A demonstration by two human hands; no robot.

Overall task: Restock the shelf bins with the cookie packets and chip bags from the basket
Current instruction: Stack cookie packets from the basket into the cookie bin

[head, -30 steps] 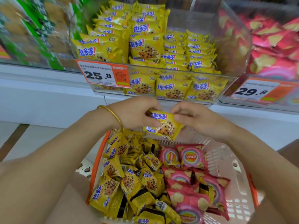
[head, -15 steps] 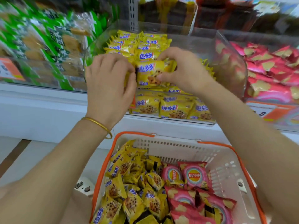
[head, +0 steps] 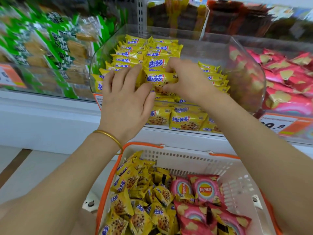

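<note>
Leftmost, a bin point(head: 50, 85) holds green packets point(head: 55, 41). Next, the clear cookie bin point(head: 211, 51) is stacked with yellow packets point(head: 135, 55); the left hand point(head: 125, 100) rests loose-fingered on them, while the right hand point(head: 188, 80) pinches one packet point(head: 160, 78) atop the stack. Pink bags point(head: 288, 77) fill the right bin point(head: 279, 44). Below, the basket point(head: 186, 154) carries cookie packets point(head: 135, 200) left, chip bags point(head: 203, 192) right.

Left hand point(head: 125, 99) and right hand point(head: 186, 80) have raised 1 cookie packet point(head: 160, 78) from above the basket point(head: 186, 155) into the clear bin point(head: 245, 53); left fingers now spread flat.
</note>
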